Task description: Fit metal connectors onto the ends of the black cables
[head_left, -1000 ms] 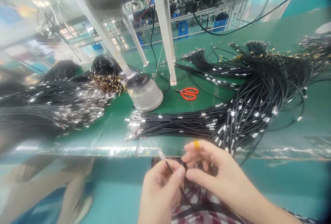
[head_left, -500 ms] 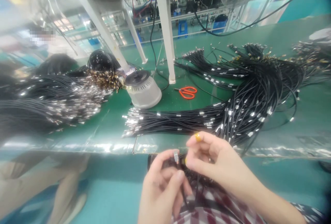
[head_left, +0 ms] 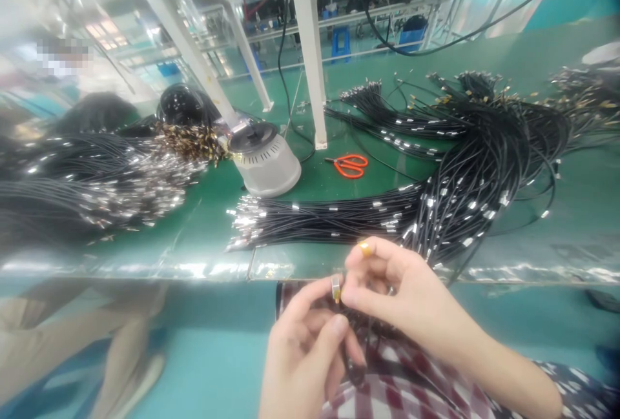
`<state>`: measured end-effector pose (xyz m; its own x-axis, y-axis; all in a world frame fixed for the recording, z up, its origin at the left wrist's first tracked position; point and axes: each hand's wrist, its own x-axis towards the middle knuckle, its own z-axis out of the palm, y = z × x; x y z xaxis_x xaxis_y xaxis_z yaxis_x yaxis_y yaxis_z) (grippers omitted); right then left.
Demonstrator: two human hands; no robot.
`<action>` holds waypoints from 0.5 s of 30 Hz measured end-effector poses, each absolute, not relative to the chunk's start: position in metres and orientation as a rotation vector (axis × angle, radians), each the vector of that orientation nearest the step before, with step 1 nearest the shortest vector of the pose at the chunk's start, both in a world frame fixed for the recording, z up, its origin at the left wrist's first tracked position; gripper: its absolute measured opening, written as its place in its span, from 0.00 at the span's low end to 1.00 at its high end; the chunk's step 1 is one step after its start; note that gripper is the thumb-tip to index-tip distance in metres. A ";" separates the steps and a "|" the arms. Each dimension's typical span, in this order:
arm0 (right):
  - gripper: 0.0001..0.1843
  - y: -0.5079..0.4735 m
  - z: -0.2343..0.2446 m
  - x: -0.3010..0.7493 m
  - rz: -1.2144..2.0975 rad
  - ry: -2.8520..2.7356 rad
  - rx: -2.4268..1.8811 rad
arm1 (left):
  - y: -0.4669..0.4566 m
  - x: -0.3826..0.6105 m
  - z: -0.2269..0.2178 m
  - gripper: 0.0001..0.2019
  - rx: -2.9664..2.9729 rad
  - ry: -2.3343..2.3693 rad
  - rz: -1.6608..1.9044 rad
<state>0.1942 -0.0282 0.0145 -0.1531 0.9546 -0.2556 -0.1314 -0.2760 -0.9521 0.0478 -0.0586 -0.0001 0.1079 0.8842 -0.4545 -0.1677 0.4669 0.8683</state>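
Observation:
Low in front of the bench edge, my left hand (head_left: 310,341) is closed on a black cable with a small silver connector (head_left: 335,285) at its end, which points up beside the index fingertip. A small piece of yellow tape (head_left: 338,298) lies at the connector's lower end. Right beside it, my right hand (head_left: 392,277) has thumb and fingers brought together, the thumb tip at the tape. Another yellow strip (head_left: 365,248) sits on the right index fingertip. More black cable lies over the checked cloth on my lap, partly hidden by the hands.
A bundle of black cables (head_left: 339,222) with silver ends lies along the green bench (head_left: 213,251). Behind it are orange-handled scissors (head_left: 349,165) and a grey round tape dispenser (head_left: 268,167). More cable piles (head_left: 121,180) lie left. White posts (head_left: 310,51) rise from the bench. A person sits at left.
My right hand has moved slightly left, closer to the connector. Yellow tape that was at the right thumb tip now shows at the connector's lower end. The view has shifted slightly.

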 end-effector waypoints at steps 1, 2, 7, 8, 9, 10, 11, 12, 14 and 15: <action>0.12 -0.028 0.015 0.194 1.574 -1.052 -1.220 | -0.059 0.048 0.000 0.21 0.753 1.214 0.888; 0.11 -0.028 0.015 0.194 1.571 -1.054 -1.221 | -0.059 0.048 0.001 0.21 0.755 1.211 0.885; 0.12 -0.029 0.016 0.194 1.568 -1.058 -1.237 | -0.059 0.046 0.001 0.20 0.778 1.203 0.867; 0.12 -0.029 0.015 0.194 1.569 -1.057 -1.233 | -0.058 0.046 0.001 0.20 0.785 1.201 0.864; 0.12 -0.029 0.015 0.194 1.570 -1.055 -1.230 | -0.058 0.046 0.000 0.20 0.791 1.200 0.862; 0.12 -0.029 0.015 0.194 1.569 -1.052 -1.228 | -0.058 0.045 0.000 0.20 0.796 1.199 0.859; 0.12 -0.029 0.015 0.194 1.566 -1.051 -1.231 | -0.058 0.045 -0.001 0.20 0.799 1.198 0.857; 0.12 -0.028 0.015 0.194 1.561 -1.051 -1.238 | -0.058 0.044 -0.002 0.20 0.801 1.195 0.857; 0.12 -0.029 0.015 0.193 1.548 -1.050 -1.250 | -0.059 0.043 -0.003 0.20 0.800 1.183 0.859; 0.12 -0.029 0.014 0.192 1.543 -1.049 -1.255 | -0.059 0.043 -0.004 0.20 0.796 1.177 0.861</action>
<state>0.1918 -0.0289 0.0143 -0.1203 0.9581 -0.2598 -0.1108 -0.2730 -0.9556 0.0434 -0.0593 -0.0038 0.1598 0.8861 -0.4351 -0.1460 0.4571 0.8774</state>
